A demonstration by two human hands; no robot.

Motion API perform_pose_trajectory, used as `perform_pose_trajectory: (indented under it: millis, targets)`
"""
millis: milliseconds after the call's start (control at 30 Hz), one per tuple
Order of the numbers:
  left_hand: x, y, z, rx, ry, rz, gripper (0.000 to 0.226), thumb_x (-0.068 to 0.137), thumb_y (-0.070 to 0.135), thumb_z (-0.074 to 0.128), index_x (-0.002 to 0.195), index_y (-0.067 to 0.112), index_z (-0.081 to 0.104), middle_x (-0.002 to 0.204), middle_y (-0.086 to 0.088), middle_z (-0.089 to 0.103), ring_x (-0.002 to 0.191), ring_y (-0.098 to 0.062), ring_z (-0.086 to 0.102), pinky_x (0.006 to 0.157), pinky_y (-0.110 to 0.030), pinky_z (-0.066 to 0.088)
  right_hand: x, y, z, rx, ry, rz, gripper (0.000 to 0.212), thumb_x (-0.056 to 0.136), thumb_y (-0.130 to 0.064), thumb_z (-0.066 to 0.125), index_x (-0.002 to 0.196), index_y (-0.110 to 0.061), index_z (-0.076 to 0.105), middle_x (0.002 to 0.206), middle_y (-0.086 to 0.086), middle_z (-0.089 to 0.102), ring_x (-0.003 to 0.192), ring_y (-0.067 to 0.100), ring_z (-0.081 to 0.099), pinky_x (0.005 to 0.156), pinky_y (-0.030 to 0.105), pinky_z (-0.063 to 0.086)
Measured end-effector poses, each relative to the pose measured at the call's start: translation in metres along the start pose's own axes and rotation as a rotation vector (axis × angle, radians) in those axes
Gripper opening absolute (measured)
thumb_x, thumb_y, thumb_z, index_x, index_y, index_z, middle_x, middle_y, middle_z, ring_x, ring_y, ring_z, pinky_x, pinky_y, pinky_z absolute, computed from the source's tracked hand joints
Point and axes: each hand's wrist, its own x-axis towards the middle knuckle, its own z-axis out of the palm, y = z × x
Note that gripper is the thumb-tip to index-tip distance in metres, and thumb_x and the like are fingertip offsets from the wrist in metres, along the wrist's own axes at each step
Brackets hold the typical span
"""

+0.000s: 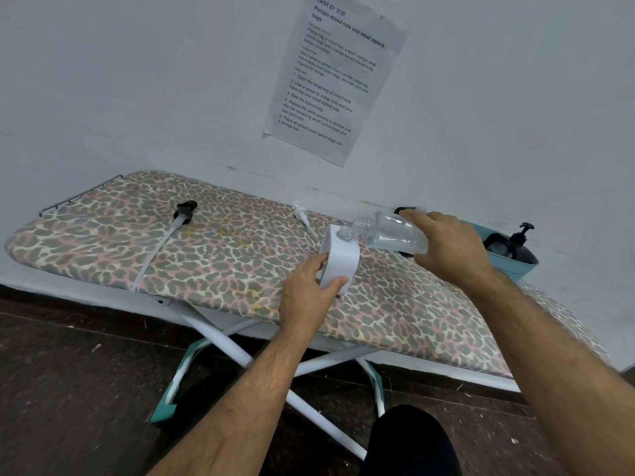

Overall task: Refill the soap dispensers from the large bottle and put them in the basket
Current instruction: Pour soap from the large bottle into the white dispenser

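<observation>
On the ironing board point(206, 249), the right hand point(443, 245) holds the big clear bottle point(391, 231) on its side, mouth pointing left into the white dispenser point(338, 259). The left hand point(309, 293) holds that dispenser upright. One black dispenser point(517, 240) already stands in the blue basket point(515, 267). Two pumps lie loose, so I think more work is left.

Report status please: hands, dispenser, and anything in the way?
Left hand grips white dispenser upright on board. Right hand tilts clear bottle, neck at dispenser mouth. White pump lies behind, black pump far left; nothing blocking.
</observation>
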Motion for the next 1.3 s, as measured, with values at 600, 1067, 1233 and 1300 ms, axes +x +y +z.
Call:
perform_pose_trajectory:
  millis: [600, 1067, 1233, 1300]
  targets:
    - [0.0001, -0.0011, 0.0007, 0.005, 0.006, 0.000, 0.055, 0.080, 0.042, 0.075, 0.130, 0.025, 0.060, 0.116, 0.007, 0.066, 0.096, -0.009, 0.065, 0.076, -0.038, 0.060, -0.0003, -0.0011, -0.0016, -0.017, -0.011, 0.008, 0.071, 0.080, -0.025, 0.074, 0.143, -0.035, 0.042, 0.120, 0.004, 0.064, 0.099, 0.029, 0.060, 0.080, 0.039, 0.048]
    - [-0.0005, 0.0004, -0.0002, 0.004, 0.005, 0.000, 0.053, 0.081, 0.040, 0.075, 0.129, 0.024, 0.061, 0.117, 0.007, 0.066, 0.099, -0.010, 0.065, 0.077, -0.038, 0.059, 0.0003, -0.0006, -0.0025, -0.012, -0.018, 0.008, 0.071, 0.080, -0.025, 0.074, 0.143, -0.034, 0.042, 0.121, 0.004, 0.064, 0.102, 0.030, 0.060, 0.080, 0.041, 0.050]
    - [-0.0004, 0.0010, -0.0004, 0.009, 0.006, -0.005, 0.052, 0.081, 0.039, 0.076, 0.128, 0.023, 0.062, 0.117, 0.006, 0.066, 0.099, -0.011, 0.064, 0.077, -0.038, 0.059, 0.0003, -0.0015, -0.0031, -0.008, -0.018, 0.006, 0.070, 0.080, -0.026, 0.075, 0.143, -0.033, 0.043, 0.122, 0.004, 0.064, 0.102, 0.030, 0.060, 0.081, 0.042, 0.050]
    - [-0.0009, 0.0013, -0.0006, 0.016, 0.007, -0.004, 0.052, 0.080, 0.041, 0.075, 0.128, 0.024, 0.061, 0.116, 0.007, 0.066, 0.099, -0.011, 0.064, 0.077, -0.038, 0.060, 0.0005, -0.0012, -0.0031, -0.011, -0.021, 0.007, 0.071, 0.079, -0.024, 0.074, 0.142, -0.033, 0.043, 0.120, 0.005, 0.064, 0.101, 0.030, 0.060, 0.080, 0.042, 0.050]
